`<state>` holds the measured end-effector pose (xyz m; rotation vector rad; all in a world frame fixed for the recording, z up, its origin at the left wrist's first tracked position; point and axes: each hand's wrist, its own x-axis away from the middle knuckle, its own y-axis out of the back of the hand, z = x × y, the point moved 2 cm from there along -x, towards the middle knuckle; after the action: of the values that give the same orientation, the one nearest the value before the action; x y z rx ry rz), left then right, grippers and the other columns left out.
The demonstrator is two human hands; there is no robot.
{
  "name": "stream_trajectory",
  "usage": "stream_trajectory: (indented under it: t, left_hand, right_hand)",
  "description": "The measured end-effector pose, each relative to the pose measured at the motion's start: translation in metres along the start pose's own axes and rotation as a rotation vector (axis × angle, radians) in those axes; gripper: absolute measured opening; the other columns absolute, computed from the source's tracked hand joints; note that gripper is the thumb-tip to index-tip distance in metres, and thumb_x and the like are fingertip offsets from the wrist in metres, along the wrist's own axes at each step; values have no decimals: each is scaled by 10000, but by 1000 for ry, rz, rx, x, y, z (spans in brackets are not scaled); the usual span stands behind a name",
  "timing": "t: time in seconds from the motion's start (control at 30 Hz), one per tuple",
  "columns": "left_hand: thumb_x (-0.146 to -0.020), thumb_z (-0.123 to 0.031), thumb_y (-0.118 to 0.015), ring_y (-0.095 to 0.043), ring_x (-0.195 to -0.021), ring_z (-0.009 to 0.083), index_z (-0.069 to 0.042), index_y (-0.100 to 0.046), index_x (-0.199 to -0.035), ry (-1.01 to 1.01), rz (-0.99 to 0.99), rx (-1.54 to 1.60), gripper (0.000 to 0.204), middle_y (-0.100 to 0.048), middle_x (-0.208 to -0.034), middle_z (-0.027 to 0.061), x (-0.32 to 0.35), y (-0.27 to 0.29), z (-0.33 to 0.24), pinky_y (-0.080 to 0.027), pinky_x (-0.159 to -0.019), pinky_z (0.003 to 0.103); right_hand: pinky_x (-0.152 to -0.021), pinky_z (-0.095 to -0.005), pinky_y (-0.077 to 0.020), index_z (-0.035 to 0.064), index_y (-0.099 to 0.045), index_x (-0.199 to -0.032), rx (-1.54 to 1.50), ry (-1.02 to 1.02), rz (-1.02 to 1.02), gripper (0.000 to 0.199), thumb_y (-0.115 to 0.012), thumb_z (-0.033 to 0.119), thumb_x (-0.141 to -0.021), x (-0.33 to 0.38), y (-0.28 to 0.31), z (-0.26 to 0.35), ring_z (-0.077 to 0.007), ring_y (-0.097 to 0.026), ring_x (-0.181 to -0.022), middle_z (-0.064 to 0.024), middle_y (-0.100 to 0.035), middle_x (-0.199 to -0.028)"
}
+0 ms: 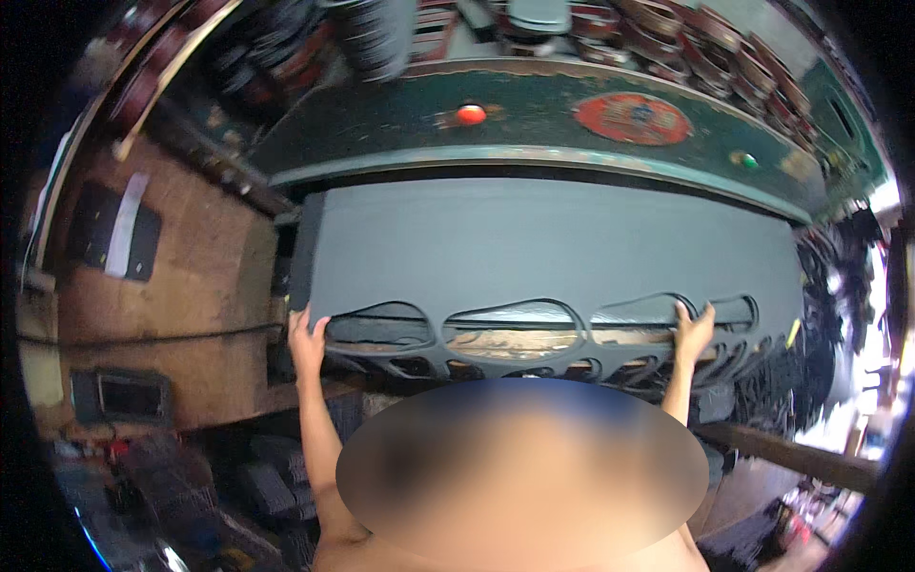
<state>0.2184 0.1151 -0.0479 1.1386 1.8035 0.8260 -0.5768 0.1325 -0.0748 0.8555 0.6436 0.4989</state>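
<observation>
A wide grey sheet [553, 238], with a row of long rounded cutouts along its near side, lies across the machine bed in front of me. My left hand [307, 341] grips its near left corner, beside the leftmost cutout. Over on the right, my right hand [695, 334] holds the sheet at the narrow web between two cutouts, its thumb and fingers around the edge. Toward me the cut part of the sheet hangs down in loops. Through the openings show a shiny strip and a worn wooden surface [515, 341].
Behind the sheet runs a dark green machine beam [381, 124] with a red button [471, 114] and a green button [750, 161]. Stacked cutting dies [658, 38] stand beyond it. At left, a wooden table [210, 238] carries a dark flat piece [91, 224] and a black device [129, 396].
</observation>
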Motion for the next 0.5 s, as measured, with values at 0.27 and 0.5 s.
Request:
stream_trajectory:
  t: [0.27,0.5]
  left_hand:
    - [-960,-131,-724,-615,-664,108,-49,-567,-1500,406,151,427,567,-717,-1102,116,-7,-6,9,-515,-608,283]
    - [-953,-148,-728,-678,-858,186,-30,-534,-1519,361,175,373,610,-720,-1177,172,-14,-9,2,-550,-749,324]
  right_hand:
    - [-1062,-446,-478,-96,-697,-1228,-98,-15,-117,481,-802,230,-891,12,-20,-30,-407,-653,-1182,-260,-702,-1250]
    - [-976,-447,-490,-59,-731,-1148,46,-18,-99,438,-832,266,-874,6,-18,-42,-369,-646,-1076,-207,-683,-1115]
